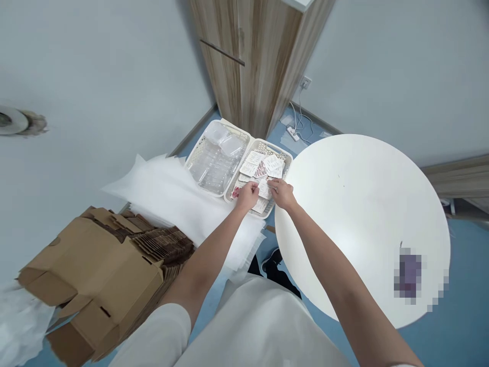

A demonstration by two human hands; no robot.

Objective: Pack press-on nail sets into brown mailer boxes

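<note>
Both arms stretched forward over basket (284, 162). Left hand (247, 196), right hand (280, 192) pinching same printed card (264, 189), fingers curled. Print too small to read.

1. Left hand (247, 196) and right hand (280, 193): centre frame, both on a small card (264, 189) over the right basket (284, 158) of cards.
2. Left basket (198, 148): clear plastic pieces.
3. Round white table (362, 214): right.
4. Flattened cardboard boxes (107, 270): lower left.
</note>
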